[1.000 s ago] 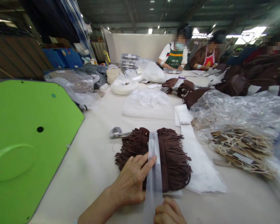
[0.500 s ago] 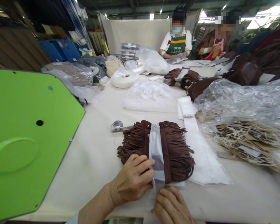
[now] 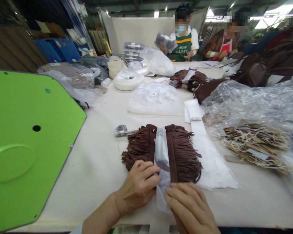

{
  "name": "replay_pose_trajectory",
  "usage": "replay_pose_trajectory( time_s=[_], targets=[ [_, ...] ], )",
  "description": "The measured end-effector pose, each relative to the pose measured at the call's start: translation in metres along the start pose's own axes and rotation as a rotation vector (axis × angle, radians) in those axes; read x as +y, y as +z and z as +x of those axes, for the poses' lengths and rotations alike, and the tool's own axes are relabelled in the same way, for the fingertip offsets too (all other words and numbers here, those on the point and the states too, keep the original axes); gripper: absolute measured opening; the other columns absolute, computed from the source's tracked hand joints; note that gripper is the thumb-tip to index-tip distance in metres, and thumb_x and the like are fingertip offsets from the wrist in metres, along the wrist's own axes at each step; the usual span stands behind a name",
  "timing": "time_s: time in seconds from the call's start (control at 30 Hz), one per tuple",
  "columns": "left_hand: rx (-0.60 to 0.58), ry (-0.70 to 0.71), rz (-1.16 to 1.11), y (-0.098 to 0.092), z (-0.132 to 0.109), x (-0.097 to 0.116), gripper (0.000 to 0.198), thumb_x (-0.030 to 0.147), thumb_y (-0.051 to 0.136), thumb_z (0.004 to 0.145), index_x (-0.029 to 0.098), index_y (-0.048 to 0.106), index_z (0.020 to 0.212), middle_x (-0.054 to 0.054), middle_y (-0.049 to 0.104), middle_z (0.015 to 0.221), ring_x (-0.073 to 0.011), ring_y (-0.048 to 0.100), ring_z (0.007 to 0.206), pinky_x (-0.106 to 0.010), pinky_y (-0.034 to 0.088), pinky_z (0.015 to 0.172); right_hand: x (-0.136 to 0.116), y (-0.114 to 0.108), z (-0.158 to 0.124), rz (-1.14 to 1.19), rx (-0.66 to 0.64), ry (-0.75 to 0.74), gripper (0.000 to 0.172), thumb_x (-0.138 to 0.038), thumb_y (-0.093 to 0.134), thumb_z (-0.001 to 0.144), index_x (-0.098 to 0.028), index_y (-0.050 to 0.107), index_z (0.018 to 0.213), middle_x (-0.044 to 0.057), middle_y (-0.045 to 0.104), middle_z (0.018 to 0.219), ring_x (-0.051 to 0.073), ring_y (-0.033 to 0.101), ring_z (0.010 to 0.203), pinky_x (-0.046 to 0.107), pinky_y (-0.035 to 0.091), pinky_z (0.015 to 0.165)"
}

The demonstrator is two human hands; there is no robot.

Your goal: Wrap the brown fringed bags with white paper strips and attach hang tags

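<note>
Clearly, near the six-o'clock edge of the surface, the fringed bundle is bordered at nine by open room. Its strip is touched by left hand and right hand, grip unclear. At twelve, a packet has since been raised.

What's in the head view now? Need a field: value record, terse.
workpiece: brown fringed piece, translucent strip running over its middle
left hand: fingers at the strip's left edge
right hand: fingers at the strip's near end
to the right: white sheets, pile of stringed tags
to the left: green board
beyond: white roll
co-worker: person in green apron, holding a dark packet
</note>
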State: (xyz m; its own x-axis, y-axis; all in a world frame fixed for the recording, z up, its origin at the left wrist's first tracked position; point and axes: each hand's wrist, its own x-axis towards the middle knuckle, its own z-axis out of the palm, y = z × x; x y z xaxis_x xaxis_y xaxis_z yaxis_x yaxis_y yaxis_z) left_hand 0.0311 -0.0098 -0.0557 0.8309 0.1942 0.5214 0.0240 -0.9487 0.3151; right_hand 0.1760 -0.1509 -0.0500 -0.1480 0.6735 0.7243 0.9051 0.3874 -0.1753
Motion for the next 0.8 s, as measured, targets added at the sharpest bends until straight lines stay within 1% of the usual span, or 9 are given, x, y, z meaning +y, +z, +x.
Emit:
replay_pose_trajectory(
  time_s=[0.07,0.1,0.2,0.3,0.4,0.47,0.6,0.73,0.8],
  targets=[
    [-0.018,-0.038,-0.041,0.001,0.001,0.000,0.013,0.006,0.043,0.081,0.016,0.052,0.082,-0.002,0.063,0.099,-0.0176,0.051,0.095,-0.035,0.032,0.080,0.006,-0.002,0.009,0.030,-0.115,0.056,0.034,-0.007,0.041,0.082,-0.013,0.055,0.113,0.008,0.067,0.105,0.018,0.058,0.104,0.033,0.040,0.092],
    [-0.028,-0.057,-0.055,0.001,0.002,0.000,0.013,0.006,0.043,0.081,0.016,0.052,0.084,-0.002,0.063,0.097,-0.0172,0.051,0.095,-0.034,0.032,0.080,0.008,-0.002,0.012,0.057,-0.155,0.078,0.038,-0.006,0.039,0.081,-0.012,0.052,0.116,0.009,0.066,0.108,0.017,0.057,0.106,0.033,0.039,0.093],
    [-0.039,-0.073,-0.061,0.002,0.002,0.000,0.017,0.006,0.043,0.081,0.016,0.053,0.090,-0.001,0.062,0.092,-0.0166,0.051,0.092,-0.034,0.031,0.078,0.015,0.000,0.010,0.134,-0.179,0.095,0.041,-0.008,0.036,0.081,-0.011,0.047,0.120,0.009,0.065,0.108,0.016,0.057,0.106,0.033,0.038,0.093],
    [0.000,-0.026,-0.039,0.003,0.000,0.001,0.016,0.007,0.042,0.083,0.016,0.054,0.087,-0.001,0.062,0.087,-0.0158,0.050,0.088,-0.034,0.031,0.076,0.018,0.005,0.000,0.188,-0.190,0.096,0.036,-0.010,0.036,0.085,-0.012,0.047,0.120,0.008,0.066,0.106,0.016,0.058,0.103,0.032,0.039,0.092],
    [0.046,-0.001,-0.023,0.006,-0.003,0.003,0.018,0.009,0.039,0.087,0.016,0.055,0.080,0.000,0.062,0.083,-0.0152,0.049,0.084,-0.034,0.031,0.077,0.019,0.012,-0.005,0.208,-0.148,0.125,0.025,-0.012,0.042,0.090,-0.015,0.052,0.112,0.005,0.068,0.097,0.014,0.060,0.094,0.030,0.040,0.087],
    [0.076,0.016,0.006,0.008,-0.005,0.004,0.020,0.011,0.039,0.089,0.016,0.056,0.080,0.001,0.063,0.080,-0.0149,0.049,0.082,-0.037,0.031,0.081,0.019,0.016,-0.006,0.195,-0.095,0.128,0.018,-0.014,0.046,0.091,-0.015,0.056,0.106,0.003,0.070,0.090,0.013,0.061,0.089,0.029,0.039,0.085],
    [0.109,0.120,0.134,0.007,-0.012,0.008,0.019,0.010,0.042,0.090,0.013,0.060,0.083,-0.001,0.065,0.080,-0.0144,0.052,0.085,-0.041,0.029,0.093,0.020,0.023,-0.006,0.151,-0.056,0.076,0.015,-0.017,0.049,0.091,-0.015,0.060,0.100,0.002,0.071,0.089,0.012,0.061,0.088,0.030,0.037,0.087],
    [0.024,0.248,0.250,-0.002,-0.021,0.011,0.022,0.007,0.040,0.088,0.007,0.060,0.097,-0.008,0.065,0.097,-0.0180,0.053,0.099,-0.042,0.029,0.098,0.021,0.026,-0.007,0.113,-0.023,0.022,0.020,-0.017,0.043,0.094,-0.015,0.063,0.098,0.001,0.071,0.088,0.012,0.061,0.087,0.030,0.036,0.085],
    [-0.021,0.201,0.236,-0.009,-0.019,0.015,0.027,0.011,0.038,0.086,0.007,0.059,0.103,-0.010,0.065,0.099,-0.0199,0.054,0.097,-0.045,0.031,0.096,0.022,0.026,-0.006,0.089,-0.006,0.003,0.023,-0.017,0.042,0.094,-0.014,0.064,0.098,0.002,0.071,0.088,0.012,0.062,0.086,0.030,0.037,0.084]
  ],
)
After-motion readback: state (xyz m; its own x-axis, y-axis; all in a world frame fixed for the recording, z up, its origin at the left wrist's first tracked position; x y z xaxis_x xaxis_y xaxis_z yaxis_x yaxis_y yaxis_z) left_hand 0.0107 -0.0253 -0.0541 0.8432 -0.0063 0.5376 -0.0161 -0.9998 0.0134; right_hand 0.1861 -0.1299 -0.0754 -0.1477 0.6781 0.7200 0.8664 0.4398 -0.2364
